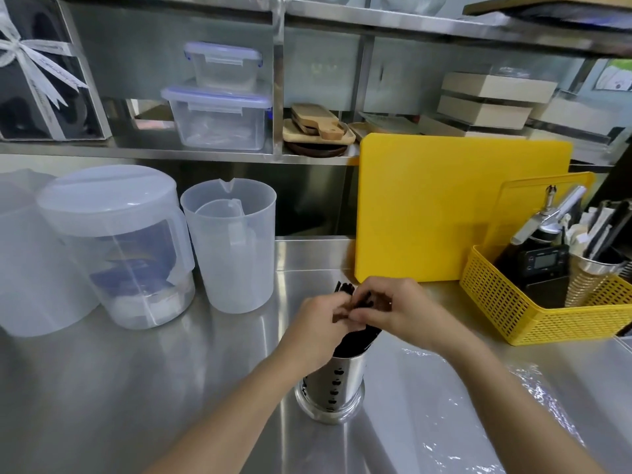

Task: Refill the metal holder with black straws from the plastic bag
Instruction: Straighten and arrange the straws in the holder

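Note:
A perforated metal holder (333, 388) stands on the steel counter near its front edge. Black straws (355, 336) rise out of it and lean away from me, their tips showing above my fingers. My left hand (316, 323) and my right hand (393, 309) meet over the holder, and both are closed around the upper part of the straw bundle. A clear plastic bag (478, 405) lies flat and crinkled on the counter to the right of the holder, under my right forearm. My hands hide the middle of the bundle.
Two translucent pitchers (116, 244) (236, 244) stand at the left. A yellow cutting board (455, 206) leans against the back. A yellow basket (533, 302) with tools sits at the right. Shelves with boxes (219, 114) run above.

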A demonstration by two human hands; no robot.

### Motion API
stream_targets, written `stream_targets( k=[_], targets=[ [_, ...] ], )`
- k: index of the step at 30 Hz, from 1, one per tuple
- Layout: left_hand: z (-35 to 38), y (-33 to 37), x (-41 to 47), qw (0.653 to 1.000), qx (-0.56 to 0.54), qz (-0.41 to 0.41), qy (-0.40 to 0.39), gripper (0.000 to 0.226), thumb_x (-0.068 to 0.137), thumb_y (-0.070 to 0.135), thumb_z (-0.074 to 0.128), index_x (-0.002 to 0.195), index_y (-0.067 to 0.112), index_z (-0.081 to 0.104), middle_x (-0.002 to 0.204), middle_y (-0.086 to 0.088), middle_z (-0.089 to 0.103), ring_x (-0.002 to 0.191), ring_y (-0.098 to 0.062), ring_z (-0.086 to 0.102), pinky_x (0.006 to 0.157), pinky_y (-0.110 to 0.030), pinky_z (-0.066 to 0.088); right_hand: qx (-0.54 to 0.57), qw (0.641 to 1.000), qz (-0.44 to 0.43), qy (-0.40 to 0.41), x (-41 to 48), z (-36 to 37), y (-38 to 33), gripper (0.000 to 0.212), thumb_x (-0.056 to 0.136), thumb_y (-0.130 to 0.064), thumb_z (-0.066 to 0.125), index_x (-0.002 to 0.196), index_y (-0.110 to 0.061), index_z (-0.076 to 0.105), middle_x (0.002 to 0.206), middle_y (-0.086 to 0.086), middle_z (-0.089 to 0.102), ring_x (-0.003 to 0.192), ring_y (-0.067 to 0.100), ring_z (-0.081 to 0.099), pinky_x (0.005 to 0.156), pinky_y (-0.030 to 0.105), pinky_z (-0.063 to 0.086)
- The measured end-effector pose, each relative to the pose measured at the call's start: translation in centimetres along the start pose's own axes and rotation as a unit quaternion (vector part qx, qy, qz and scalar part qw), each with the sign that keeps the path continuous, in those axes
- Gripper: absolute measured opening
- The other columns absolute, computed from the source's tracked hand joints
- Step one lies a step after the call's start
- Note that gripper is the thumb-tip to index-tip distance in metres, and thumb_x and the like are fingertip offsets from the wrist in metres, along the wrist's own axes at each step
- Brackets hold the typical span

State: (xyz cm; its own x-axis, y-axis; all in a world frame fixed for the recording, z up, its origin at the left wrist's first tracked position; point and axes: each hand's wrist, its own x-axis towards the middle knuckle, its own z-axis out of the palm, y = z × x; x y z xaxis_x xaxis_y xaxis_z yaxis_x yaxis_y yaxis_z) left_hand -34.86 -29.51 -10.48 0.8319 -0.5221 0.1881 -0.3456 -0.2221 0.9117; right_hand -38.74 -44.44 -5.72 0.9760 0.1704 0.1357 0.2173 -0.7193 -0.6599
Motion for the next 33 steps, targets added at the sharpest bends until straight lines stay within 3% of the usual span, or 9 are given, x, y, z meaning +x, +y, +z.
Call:
stream_targets(
  k=[5,9,11,13,16,19,22,26,33],
  targets=[
    [-0.1,-1.3,-0.4,0.997,0.052,-0.026,-0.045,0.012,0.076,0.008,0.066,0.087,0.011,0.060,0.081,-0.014,0.066,0.074,-0.020,0.060,0.077,-0.038,0.047,0.036,0.999,0.000,-0.003,0.6,0.7,1.1,0.014,0.081,-0.018,0.068,0.072,-0.028,0.067,0.071,-0.003,0.067,0.064,0.007,0.057,0.057,0.017,0.043],
    [0.1,-1.4,-0.2,0.999,0.019,-0.013,-0.026,0.034,0.078,0.009,0.065,0.097,0.034,0.054,0.088,-0.003,0.071,0.084,-0.010,0.064,0.077,-0.019,0.047,0.031,0.999,-0.006,-0.025,0.9,0.5,1.1,0.017,0.077,-0.025,0.071,0.069,-0.039,0.067,0.075,-0.007,0.068,0.068,0.005,0.057,0.060,0.016,0.043],
    [-0.1,-1.6,-0.1,0.999,0.016,-0.013,-0.034,0.033,0.078,0.011,0.066,0.101,0.032,0.056,0.092,0.002,0.071,0.086,-0.003,0.063,0.075,-0.012,0.046,0.036,0.999,-0.021,-0.012,1.0,0.0,1.2,0.004,0.075,-0.037,0.069,0.075,-0.041,0.067,0.080,-0.007,0.066,0.070,0.005,0.054,0.060,0.015,0.042],
    [-0.6,-1.7,0.0,0.999,0.028,-0.002,-0.034,0.029,0.078,0.018,0.069,0.102,0.031,0.059,0.093,0.012,0.069,0.088,0.005,0.061,0.076,-0.004,0.042,0.063,0.996,-0.027,0.056,1.3,-0.5,1.5,0.007,0.078,-0.031,0.069,0.079,-0.038,0.067,0.083,-0.006,0.065,0.070,0.002,0.051,0.061,0.011,0.038],
    [-1.9,-1.3,0.3,0.999,0.001,0.041,0.019,0.019,0.082,0.021,0.065,0.092,0.037,0.062,0.090,0.015,0.069,0.087,0.005,0.062,0.081,-0.006,0.043,0.071,0.988,0.008,0.135,2.1,-1.0,2.5,0.011,0.082,-0.018,0.066,0.080,-0.028,0.067,0.085,-0.006,0.066,0.077,0.008,0.055,0.064,0.017,0.039],
    [-3.2,-1.2,1.1,0.992,0.001,0.060,0.111,0.023,0.086,0.017,0.058,0.081,0.039,0.061,0.080,0.013,0.069,0.081,-0.001,0.063,0.074,-0.011,0.047,0.080,0.990,0.064,0.098,2.9,-1.0,3.4,0.005,0.083,-0.015,0.065,0.085,-0.013,0.070,0.089,-0.001,0.067,0.085,0.019,0.057,0.070,0.024,0.042],
    [-3.9,-1.4,2.4,0.988,0.033,0.038,0.145,0.018,0.087,0.012,0.057,0.087,0.030,0.062,0.082,0.014,0.066,0.083,-0.005,0.061,0.074,-0.009,0.045,0.069,0.993,0.091,0.043,3.8,-0.8,3.8,0.008,0.085,-0.013,0.062,0.090,-0.013,0.068,0.092,0.000,0.067,0.084,0.013,0.058,0.070,0.020,0.044],
    [-3.7,-1.5,3.9,0.995,0.089,0.000,0.054,0.029,0.086,0.016,0.059,0.114,0.025,0.055,0.105,0.010,0.058,0.100,-0.005,0.053,0.089,-0.017,0.039,0.059,0.991,0.119,-0.003,5.1,-0.3,4.2,0.024,0.086,0.003,0.049,0.094,-0.012,0.066,0.092,0.012,0.068,0.076,0.014,0.059,0.061,0.015,0.043],
    [-2.1,-1.6,5.0,0.989,0.141,-0.035,-0.026,0.046,0.084,0.016,0.062,0.125,0.026,0.045,0.127,0.003,0.054,0.119,-0.012,0.047,0.091,-0.023,0.032,0.057,0.993,0.099,-0.021,5.6,0.2,4.7,0.017,0.084,-0.015,0.063,0.101,-0.014,0.068,0.097,0.008,0.068,0.081,0.010,0.060,0.069,0.021,0.046]
  ],
)
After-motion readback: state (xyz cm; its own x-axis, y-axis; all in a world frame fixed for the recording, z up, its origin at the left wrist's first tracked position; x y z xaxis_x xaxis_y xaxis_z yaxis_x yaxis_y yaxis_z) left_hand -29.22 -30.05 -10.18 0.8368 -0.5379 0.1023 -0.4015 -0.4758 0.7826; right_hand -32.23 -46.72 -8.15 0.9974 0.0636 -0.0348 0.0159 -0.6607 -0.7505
